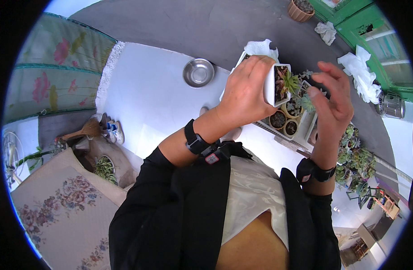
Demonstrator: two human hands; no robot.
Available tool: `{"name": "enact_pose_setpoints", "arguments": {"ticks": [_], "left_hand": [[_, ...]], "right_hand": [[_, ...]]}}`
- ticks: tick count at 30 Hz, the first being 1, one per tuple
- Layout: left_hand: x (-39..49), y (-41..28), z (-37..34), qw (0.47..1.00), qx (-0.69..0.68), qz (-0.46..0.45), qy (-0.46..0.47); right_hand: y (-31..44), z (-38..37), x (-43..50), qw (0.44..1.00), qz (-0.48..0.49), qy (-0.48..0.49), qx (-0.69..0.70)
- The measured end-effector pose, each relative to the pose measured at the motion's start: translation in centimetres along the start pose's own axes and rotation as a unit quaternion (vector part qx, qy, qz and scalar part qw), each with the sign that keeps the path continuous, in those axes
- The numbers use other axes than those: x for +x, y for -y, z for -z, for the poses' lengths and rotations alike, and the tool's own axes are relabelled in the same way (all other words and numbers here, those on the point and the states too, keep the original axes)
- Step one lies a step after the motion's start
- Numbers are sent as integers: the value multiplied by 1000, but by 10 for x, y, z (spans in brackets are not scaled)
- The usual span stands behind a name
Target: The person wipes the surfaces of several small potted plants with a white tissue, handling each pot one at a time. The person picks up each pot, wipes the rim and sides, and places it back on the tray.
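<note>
My left hand grips a small white rectangular planter, tilted so that its soil and a green rosette succulent show. Just right of it, my right hand is raised with its fingers spread and curved, holding nothing that I can see. Below and between the hands, a white tray carries several potted succulents, among them small round pots of dark soil. Crumpled white tissue lies behind my left hand, which partly hides a white container beneath.
A steel bowl sits on the pale floor. Crumpled white paper and a ribbed brown pot lie by the green-framed window. More succulents stand at right. A straw broom, shoes and a floral-covered surface are at left.
</note>
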State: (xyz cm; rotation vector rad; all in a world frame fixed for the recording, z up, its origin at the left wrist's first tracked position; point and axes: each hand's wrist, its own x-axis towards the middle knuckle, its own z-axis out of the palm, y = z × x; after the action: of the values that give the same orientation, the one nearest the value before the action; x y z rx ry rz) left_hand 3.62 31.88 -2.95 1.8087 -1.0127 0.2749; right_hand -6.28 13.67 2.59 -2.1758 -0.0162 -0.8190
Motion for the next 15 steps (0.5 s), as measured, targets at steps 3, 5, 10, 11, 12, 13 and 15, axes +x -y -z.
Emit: {"name": "enact_pose_setpoints", "arguments": {"ticks": [3,5,10,11,12,13,15], "left_hand": [[1,-1,-2,1000,15,-6,-9],[1,-1,-3,1000,20,-8,-11],[0,2,-6,999,29,-14,-11],[-1,2,-6,999,28,-16,-14],[-2,2,-6,999,30,-17,-14],[-3,3,-6,999,32,-18,-14],[-4,3,-6,999,33,-10,-9]], "right_hand": [[20,-3,14,989,70,87,-100],[28,-9,20,978,73,122,-151],[31,-22,28,964,37,163,-207],[30,-23,28,961,32,167,-218],[30,-24,29,958,24,171,-228],[29,-25,29,957,33,172,-233],[28,-27,29,954,40,172,-243]]}}
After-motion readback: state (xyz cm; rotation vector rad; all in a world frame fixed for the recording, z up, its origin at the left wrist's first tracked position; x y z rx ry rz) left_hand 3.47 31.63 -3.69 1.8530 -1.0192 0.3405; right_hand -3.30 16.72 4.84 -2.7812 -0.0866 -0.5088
